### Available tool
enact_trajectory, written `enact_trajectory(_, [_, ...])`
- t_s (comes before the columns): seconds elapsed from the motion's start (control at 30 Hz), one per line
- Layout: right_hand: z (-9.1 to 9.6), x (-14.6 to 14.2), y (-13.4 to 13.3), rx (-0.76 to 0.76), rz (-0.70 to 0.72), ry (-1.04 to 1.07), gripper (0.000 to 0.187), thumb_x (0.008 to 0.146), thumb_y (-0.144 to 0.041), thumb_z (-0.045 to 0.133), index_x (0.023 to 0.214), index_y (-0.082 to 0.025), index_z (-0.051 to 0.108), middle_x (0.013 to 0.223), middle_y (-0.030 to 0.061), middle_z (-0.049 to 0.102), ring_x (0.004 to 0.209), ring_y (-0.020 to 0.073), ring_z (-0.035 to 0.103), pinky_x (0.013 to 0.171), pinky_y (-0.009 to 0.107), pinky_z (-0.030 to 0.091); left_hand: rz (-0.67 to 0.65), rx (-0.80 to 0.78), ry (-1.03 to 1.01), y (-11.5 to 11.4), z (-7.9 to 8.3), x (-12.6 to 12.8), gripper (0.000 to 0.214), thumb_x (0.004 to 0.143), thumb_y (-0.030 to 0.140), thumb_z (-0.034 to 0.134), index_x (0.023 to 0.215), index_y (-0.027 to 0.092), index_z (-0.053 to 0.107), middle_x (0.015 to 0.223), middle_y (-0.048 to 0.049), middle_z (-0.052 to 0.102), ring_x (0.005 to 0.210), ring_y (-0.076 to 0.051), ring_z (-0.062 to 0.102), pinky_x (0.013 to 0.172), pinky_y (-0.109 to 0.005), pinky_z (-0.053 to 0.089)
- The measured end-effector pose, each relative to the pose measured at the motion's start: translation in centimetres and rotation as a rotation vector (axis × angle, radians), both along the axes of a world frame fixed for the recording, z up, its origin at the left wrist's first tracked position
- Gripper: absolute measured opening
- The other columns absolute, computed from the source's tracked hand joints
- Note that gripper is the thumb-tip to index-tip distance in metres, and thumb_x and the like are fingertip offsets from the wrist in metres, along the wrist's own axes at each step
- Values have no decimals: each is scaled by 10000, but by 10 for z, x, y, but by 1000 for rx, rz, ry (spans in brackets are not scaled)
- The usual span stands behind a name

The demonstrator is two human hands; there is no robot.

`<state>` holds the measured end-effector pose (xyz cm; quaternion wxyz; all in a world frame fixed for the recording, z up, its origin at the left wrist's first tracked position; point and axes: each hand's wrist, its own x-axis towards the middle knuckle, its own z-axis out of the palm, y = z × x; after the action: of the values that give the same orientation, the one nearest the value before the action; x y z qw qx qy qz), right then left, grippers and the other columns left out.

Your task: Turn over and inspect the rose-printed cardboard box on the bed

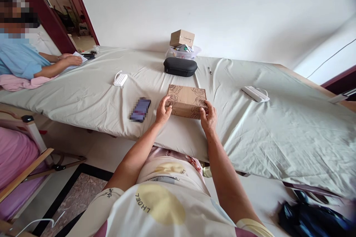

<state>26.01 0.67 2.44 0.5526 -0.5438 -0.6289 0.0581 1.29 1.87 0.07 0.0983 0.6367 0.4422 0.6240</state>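
A brown cardboard box (185,98) with black line drawings on its corners rests near the front edge of the cloth-covered table. My left hand (163,111) grips its left end, thumb on the front face and fingers round the side. At the right end, my right hand (208,116) holds it the same way. The box looks closed. A dark phone (141,110) lies flat to the left of my left hand. Behind the box sits a black zip case (180,67).
A clear plastic basket (194,52) carries a smaller cardboard box (182,38) by the wall. White corded devices (120,79) (254,94) lie left and right, and a small dark pen-like item (210,70) lies behind. A person in a blue shirt (20,55) handles paper at far left.
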Motion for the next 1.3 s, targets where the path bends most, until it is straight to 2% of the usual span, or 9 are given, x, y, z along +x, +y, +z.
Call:
enact_trajectory(0.5, [-1,1,0,-23,-6,-3,592,957,-631,521,1373,-230,650,1067,86,647,757,186,600,867,441,572,2,5,3,-2,1,0,523,878,138,570,1391,226,526,1419,-130,660,1372,-251,613,1217,-463,468])
enact_trajectory(0.9, [-3,2,0,-30,1,12,585,947,-618,543,1373,-231,645,1072,90,658,793,201,609,869,444,571,19,2,36,0,-3,0,505,941,179,572,1440,235,518,1439,-124,648,1398,-255,592,1229,-472,459])
enact_trajectory(1.03, [-5,4,2,23,0,41,572,1015,-591,412,1405,-225,616,1113,101,673,995,249,639,985,481,528,-4,4,39,1,-3,-2,485,960,209,575,1442,233,526,1447,-129,642,1405,-257,587,1239,-463,450])
enact_trajectory(1.13, [-8,11,7,17,-68,69,517,1029,-515,362,1323,-214,663,1095,101,668,1051,262,619,1019,500,499,-16,3,45,1,-2,-3,479,967,216,566,1443,228,519,1455,-129,638,1411,-255,581,1241,-464,444])
enact_trajectory(1.3, [-16,28,15,-138,-250,-8,386,899,-306,472,1116,-193,770,1092,127,643,1051,287,566,1050,549,438,-26,3,34,0,0,-2,494,943,184,568,1431,235,514,1457,-127,637,1409,-254,584,1238,-463,451])
